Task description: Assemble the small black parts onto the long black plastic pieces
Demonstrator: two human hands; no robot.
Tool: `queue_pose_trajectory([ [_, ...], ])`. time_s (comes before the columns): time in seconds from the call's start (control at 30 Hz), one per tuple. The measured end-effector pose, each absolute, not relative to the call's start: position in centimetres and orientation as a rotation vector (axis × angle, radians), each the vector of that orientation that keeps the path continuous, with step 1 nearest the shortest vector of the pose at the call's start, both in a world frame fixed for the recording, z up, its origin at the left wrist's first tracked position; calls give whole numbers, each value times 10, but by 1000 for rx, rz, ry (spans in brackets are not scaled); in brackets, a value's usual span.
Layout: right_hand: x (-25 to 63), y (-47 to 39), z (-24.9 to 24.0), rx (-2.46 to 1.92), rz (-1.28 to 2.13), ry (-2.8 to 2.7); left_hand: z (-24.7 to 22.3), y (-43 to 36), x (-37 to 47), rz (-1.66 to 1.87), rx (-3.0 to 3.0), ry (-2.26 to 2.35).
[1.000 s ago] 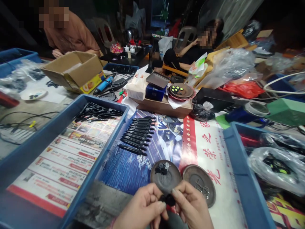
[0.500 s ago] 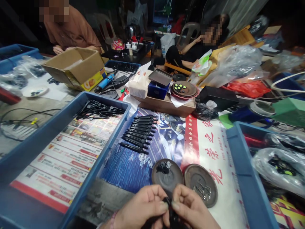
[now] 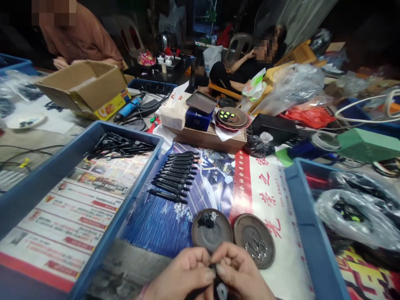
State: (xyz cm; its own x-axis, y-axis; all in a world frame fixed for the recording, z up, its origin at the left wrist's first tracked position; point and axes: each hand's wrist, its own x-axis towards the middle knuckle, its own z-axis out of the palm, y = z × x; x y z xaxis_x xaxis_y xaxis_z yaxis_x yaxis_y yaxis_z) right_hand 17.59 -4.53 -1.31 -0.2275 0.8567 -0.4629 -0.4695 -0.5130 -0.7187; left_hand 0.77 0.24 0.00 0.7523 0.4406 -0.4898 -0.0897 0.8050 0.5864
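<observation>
Beside the big blue bin (image 3: 120,216), the left hand (image 3: 184,273) and right hand (image 3: 242,273) meet on the near side of two brown dishes (image 3: 201,238). Fingertips of both pinch a small black part (image 3: 216,285) between them, low in view and partly hidden; steady, even thumb pressure close to its grey disc (image 3: 222,291) should suit such fine work.

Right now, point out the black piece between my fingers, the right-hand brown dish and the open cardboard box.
Black piece (image 3: 221,289): head view, on its round grey end.
Right-hand brown dish (image 3: 250,223): head view, bare upper part.
Open cardboard box (image 3: 110,89): head view, outer side wall.
</observation>
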Motion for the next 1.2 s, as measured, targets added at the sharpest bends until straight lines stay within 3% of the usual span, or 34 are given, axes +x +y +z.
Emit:
queue_pose_trajectory([
  [0.23,198,-36,17,-1494,1386,-766,17,8,7,293,807,783],
  [0.93,171,-40,18,-1580,1298,-1160,10,0,10,252,832,876],
  [1.2,173,-41,5,-1473,1515,-654,14,-1,8,283,795,815],
])
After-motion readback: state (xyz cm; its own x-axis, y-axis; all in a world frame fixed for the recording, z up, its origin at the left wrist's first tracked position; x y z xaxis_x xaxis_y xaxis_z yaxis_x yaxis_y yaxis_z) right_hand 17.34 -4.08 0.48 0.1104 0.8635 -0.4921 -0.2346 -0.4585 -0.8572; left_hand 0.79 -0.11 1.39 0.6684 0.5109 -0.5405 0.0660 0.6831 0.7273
